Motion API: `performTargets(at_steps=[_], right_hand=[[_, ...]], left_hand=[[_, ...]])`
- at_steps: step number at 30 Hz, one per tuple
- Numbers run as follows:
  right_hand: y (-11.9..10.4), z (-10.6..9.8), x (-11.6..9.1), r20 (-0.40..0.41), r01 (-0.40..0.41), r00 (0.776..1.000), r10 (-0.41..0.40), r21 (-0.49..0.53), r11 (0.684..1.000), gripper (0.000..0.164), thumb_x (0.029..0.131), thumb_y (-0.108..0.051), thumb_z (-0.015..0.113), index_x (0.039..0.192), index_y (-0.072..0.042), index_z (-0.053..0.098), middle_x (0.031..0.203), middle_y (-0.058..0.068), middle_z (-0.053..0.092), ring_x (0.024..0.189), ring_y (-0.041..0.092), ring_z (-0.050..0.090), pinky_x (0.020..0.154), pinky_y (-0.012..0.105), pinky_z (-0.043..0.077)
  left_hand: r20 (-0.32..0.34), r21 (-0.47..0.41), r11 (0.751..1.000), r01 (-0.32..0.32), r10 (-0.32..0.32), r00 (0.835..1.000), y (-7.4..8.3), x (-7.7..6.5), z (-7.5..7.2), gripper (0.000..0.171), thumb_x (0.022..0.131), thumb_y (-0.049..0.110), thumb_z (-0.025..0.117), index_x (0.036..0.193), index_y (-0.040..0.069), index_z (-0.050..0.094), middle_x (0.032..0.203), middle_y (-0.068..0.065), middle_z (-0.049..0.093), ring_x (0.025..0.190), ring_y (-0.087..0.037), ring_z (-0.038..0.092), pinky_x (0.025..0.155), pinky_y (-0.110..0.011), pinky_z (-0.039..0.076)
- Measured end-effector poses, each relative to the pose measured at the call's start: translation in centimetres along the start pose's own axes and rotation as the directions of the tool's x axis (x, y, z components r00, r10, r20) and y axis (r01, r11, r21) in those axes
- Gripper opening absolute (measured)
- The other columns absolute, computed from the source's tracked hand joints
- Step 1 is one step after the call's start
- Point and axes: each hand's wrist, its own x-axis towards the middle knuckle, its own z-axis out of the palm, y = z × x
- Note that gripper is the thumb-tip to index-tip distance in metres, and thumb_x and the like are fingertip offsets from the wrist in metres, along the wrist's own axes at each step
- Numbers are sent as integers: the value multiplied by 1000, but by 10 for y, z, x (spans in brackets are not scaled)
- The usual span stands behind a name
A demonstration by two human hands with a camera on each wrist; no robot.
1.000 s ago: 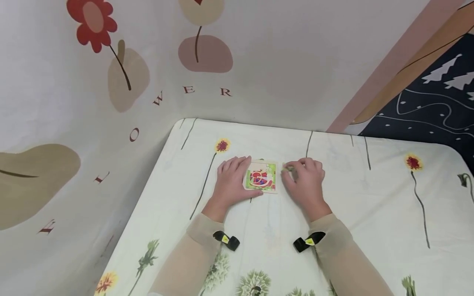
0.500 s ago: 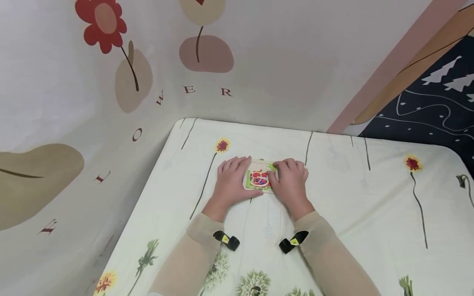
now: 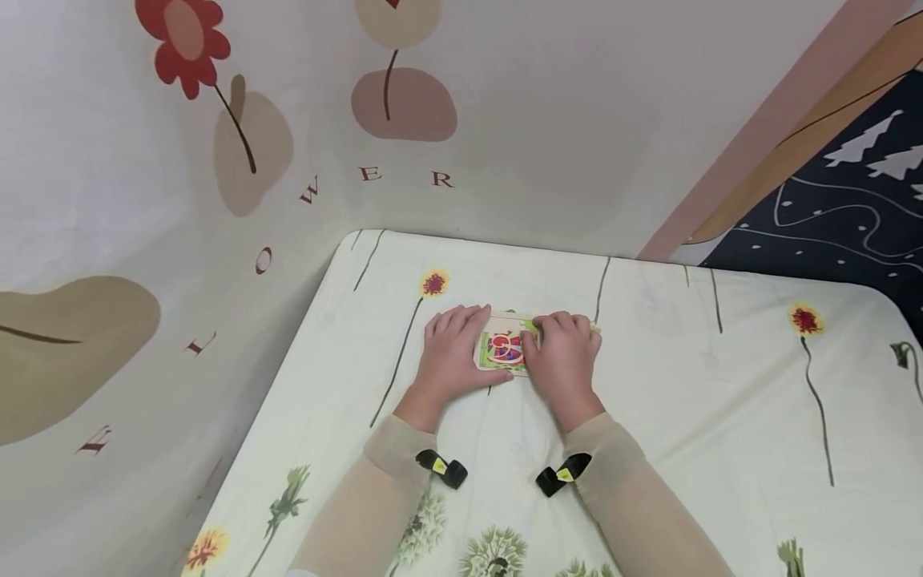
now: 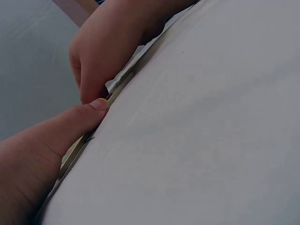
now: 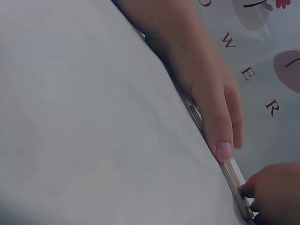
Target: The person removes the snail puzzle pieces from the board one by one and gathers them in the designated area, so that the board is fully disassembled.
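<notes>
A small square picture puzzle in a pale wooden frame lies on the table. My left hand holds it from the left, thumb along the near edge and fingers by the far left corner. In the left wrist view my thumb presses against the thin side of the frame. My right hand covers the puzzle's right part, thumb and forefinger bent down onto it; I cannot tell whether they pinch a piece. A green-edged flat piece shows just past that hand's right side.
A white cloth with printed flowers covers the table. Behind and to the left hang printed curtains that meet the table's edges. Both forearms carry black wrist cameras close above the cloth.
My right hand has moved left from beside the puzzle, where a small green piece was at its fingertips, onto the puzzle's right part. My left hand has stayed in place.
</notes>
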Motion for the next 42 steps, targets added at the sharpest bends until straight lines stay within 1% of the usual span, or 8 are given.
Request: performTargets(at_steps=[8, 12, 15, 20, 27, 32, 38, 42], right_hand=[[-2, 3, 1, 24, -17, 1000, 17, 29, 999, 34, 103, -32, 71, 121, -3, 72, 123, 15, 63, 123, 40, 44, 103, 61, 31], [-1, 4, 2, 29, -19, 999, 18, 58, 998, 29, 102, -29, 72, 117, -4, 71, 121, 15, 62, 123, 41, 44, 105, 62, 30], [-1, 5, 2, 27, -22, 999, 20, 71, 997, 29, 102, -28, 72, 116, -4, 70, 120, 15, 62, 122, 41, 44, 105, 61, 30], [-1, 4, 1, 15, -24, 1000, 23, 62, 998, 35, 101, -30, 72, 122, -2, 69, 123, 17, 61, 123, 42, 44, 104, 61, 31], [-4, 1, 0, 20, -20, 1000, 19, 47, 999, 34, 101, -29, 72, 121, -1, 72, 124, 17, 60, 124, 42, 43, 104, 62, 30], [-5, 0, 0, 43, -26, 999, 25, 40, 999, 34, 101, -28, 73, 123, -2, 73, 125, 15, 61, 124, 40, 44, 104, 61, 30], [-6, -1, 0, 84, -63, 995, 59, 43, 997, 37, 103, -31, 71, 126, -2, 69, 128, 17, 59, 126, 42, 41, 104, 63, 27], [-6, -1, 1, 87, -77, 994, 72, 55, 996, 38, 102, -31, 71, 127, -3, 66, 128, 16, 58, 128, 42, 39, 105, 64, 25]], left_hand=[[9, -9, 1000, 4, -4, 1000, 0, 1, -1, 116, 76, 73, 84, 166, 17, 39, 163, -5, 44, 150, -29, 33, 123, -57, 20], [10, -2, 1000, 2, -2, 1000, 0, 2, -1, 116, 75, 73, 84, 166, 17, 39, 163, -5, 44, 150, -29, 33, 123, -57, 20], [9, 1, 1000, 1, -1, 1000, 0, 1, 0, 116, 75, 74, 84, 166, 17, 40, 162, -5, 44, 149, -29, 34, 123, -56, 21], [11, 6, 1000, 3, -3, 1000, 0, 1, 1, 116, 75, 74, 83, 166, 17, 40, 163, -5, 44, 149, -28, 33, 123, -56, 20], [10, 18, 1000, 2, -2, 1000, 0, 1, 1, 114, 76, 75, 82, 166, 17, 41, 164, -5, 42, 149, -29, 33, 123, -57, 20], [7, 14, 1000, 3, -3, 1000, 1, 1, 0, 114, 76, 75, 82, 165, 17, 42, 164, -5, 43, 150, -29, 33, 122, -57, 21], [8, -5, 1000, 4, -4, 1000, 2, 0, -2, 113, 76, 73, 83, 165, 17, 43, 164, -7, 44, 150, -31, 34, 122, -58, 21], [6, -4, 1000, 2, -2, 1000, 2, 0, -2, 112, 76, 72, 84, 165, 16, 43, 163, -7, 44, 150, -31, 33, 122, -58, 21]])
